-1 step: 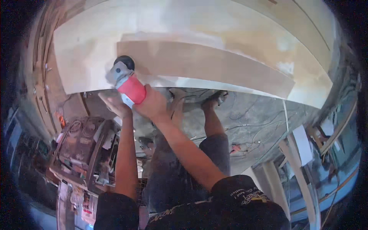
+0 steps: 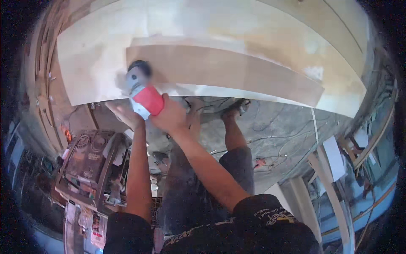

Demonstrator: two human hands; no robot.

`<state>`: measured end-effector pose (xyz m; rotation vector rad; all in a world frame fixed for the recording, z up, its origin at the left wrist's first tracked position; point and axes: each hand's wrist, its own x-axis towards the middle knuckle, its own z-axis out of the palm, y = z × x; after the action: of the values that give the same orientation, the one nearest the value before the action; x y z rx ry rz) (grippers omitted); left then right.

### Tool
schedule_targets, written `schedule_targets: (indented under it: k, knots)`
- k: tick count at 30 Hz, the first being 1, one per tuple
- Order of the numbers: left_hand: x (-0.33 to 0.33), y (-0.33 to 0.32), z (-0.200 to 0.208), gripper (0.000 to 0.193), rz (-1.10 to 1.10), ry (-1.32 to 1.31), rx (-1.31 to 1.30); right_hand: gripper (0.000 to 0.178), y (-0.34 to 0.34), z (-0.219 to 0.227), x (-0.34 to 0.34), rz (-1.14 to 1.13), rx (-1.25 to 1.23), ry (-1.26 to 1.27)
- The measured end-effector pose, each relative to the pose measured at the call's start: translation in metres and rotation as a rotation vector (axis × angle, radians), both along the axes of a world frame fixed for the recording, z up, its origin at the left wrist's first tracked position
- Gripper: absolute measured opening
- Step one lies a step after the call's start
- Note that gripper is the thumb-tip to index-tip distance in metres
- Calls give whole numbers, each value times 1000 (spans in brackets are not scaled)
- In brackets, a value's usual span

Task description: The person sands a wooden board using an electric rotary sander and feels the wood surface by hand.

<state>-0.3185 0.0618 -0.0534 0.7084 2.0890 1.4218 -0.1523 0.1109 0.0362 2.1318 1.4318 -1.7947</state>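
Observation:
An angle grinder (image 2: pixel 149 100) with a red and grey body is in my right hand (image 2: pixel 171 114), whose fingers wrap round its rear part. Its black disc (image 2: pixel 140 67) is at the left end of a brown strip (image 2: pixel 203 65) that lies along the near side of a large pale board (image 2: pixel 95 70). Blur around the head hides whether the disc touches the surface. My left hand (image 2: pixel 127 116) is beside the grinder's lower left side, near the board's front edge, with its fingers stretched out. Contact between that hand and the tool cannot be made out.
Below the board at left stands a dusty brown box-like machine (image 2: pixel 86 154) with clutter around it. Cables (image 2: pixel 275 137) run over the grey floor near my feet. Wooden planks (image 2: pixel 334 199) lean at the lower right, and a white sheet (image 2: pixel 334 158) hangs beside them.
The grinder and my right hand have shifted slightly to the right along the brown strip's end. My left hand stays beside the tool.

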Motion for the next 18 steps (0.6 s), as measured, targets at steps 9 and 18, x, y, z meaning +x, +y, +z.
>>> schedule_targets:
  k: [9, 18]
  knots:
    - [111, 119, -7, 75, -941, 597, -177, 60, -11, -9, 197, -440, 203, -165]
    - [293, 127, -10, 88, -1104, 956, -107, 50, -53, 3, 386, -690, 222, -263]
